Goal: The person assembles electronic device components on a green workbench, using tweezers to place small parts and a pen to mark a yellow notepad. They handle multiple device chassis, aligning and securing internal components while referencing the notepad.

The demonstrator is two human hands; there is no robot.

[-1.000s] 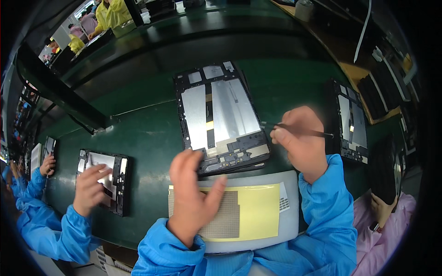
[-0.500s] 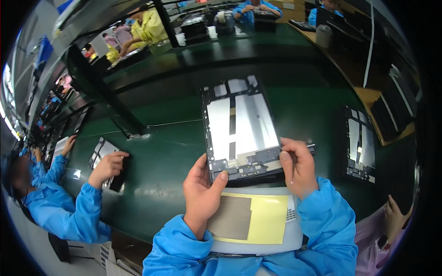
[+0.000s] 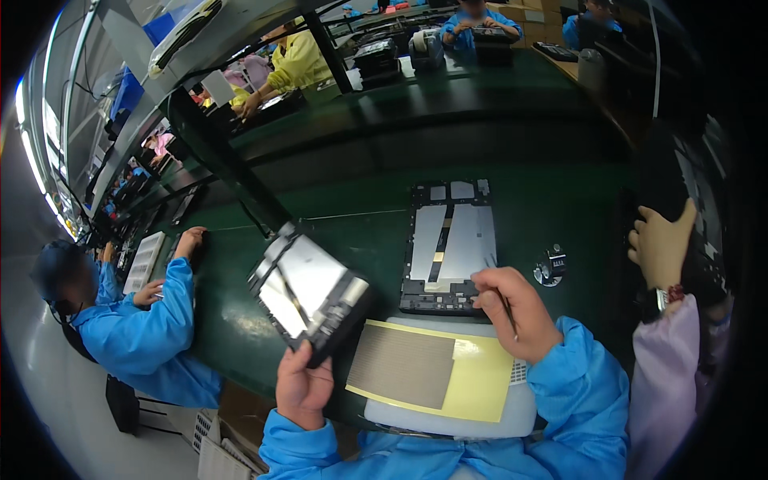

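Observation:
My left hand [image 3: 306, 386] grips the lower corner of an opened tablet [image 3: 308, 288], thumb on top, and holds it tilted off to the left. A second opened tablet [image 3: 424, 240], with silver battery panels and a dark diagonal ribbon cable, lies in front of me on the bench. By its lower right corner, my right hand [image 3: 524, 320] is closed around thin dark tweezers [image 3: 507, 307], whose tips point up and away from me. Nearer to me, a yellow backing sheet [image 3: 478, 392] with grey-brown strips [image 3: 404, 364] rests on a white foam pad [image 3: 400, 422].
A round metallic dispenser [image 3: 550, 266] stands right of the flat tablet. At the far right a co-worker's hand [image 3: 664, 240] touches a dark stack [image 3: 700, 216]. Another co-worker in blue [image 3: 144, 320] works at the left. A dark post [image 3: 224, 164] rises from the green bench [image 3: 360, 232].
Both hands held one tablet before me; now a tablet is in my left hand at the left and another lies in front. Tweezers now show in my right hand. A co-worker's arm reaches in at right.

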